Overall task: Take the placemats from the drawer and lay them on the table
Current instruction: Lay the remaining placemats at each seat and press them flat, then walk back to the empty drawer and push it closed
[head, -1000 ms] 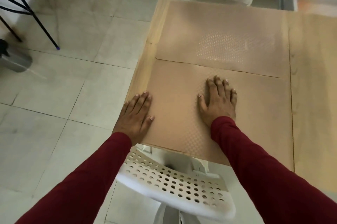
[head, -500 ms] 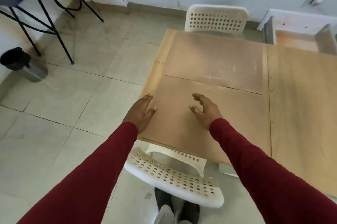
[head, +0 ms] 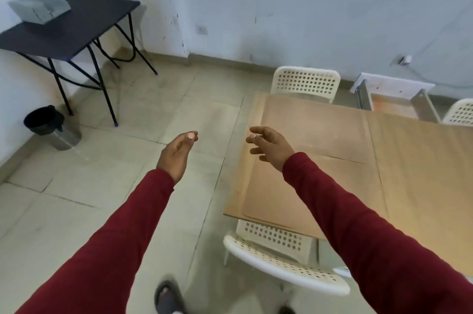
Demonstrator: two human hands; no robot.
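- Near, a white perforated plastic chair is tucked under the light wooden table.
- Both hands hang in the air, empty: left hand over the floor, right hand above the table's left edge, fingers loosely spread.
- Two tan rectangular placemats lie flat, the near one meeting the far one; that side looks finished.
- The table's right half seems bare, so more may be needed.
- Far right, the open white drawer; a second chair stands beside it.
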